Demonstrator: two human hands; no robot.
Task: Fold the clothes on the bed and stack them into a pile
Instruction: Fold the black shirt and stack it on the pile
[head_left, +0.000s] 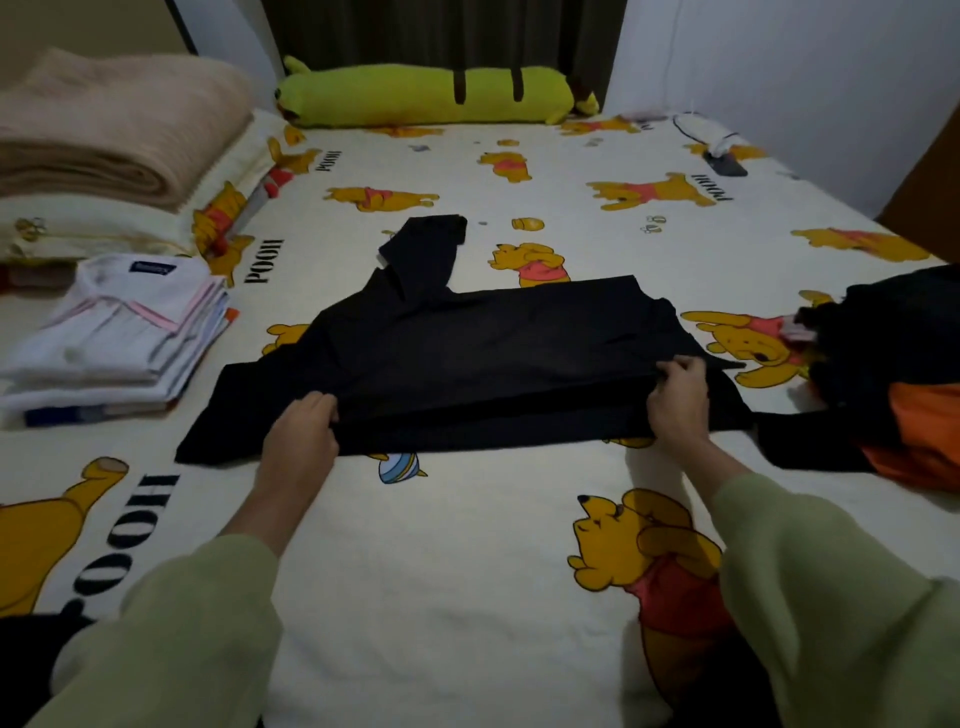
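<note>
A black shirt (467, 343) lies spread across the middle of the bed (467, 561), one sleeve pointing away from me. My left hand (304, 431) pinches its near folded edge on the left. My right hand (678, 400) grips the same edge on the right. A pile of folded white shirts (124, 332) sits at the left. At the right edge lies an unfolded heap of dark clothes (893, 343) with an orange garment (919, 441) under it.
A folded beige blanket (114, 124) rests on pillows at the far left. A long green plush bolster (426, 96) lies along the far edge by the curtain. A dark phone with a white cable (724, 163) lies at the far right.
</note>
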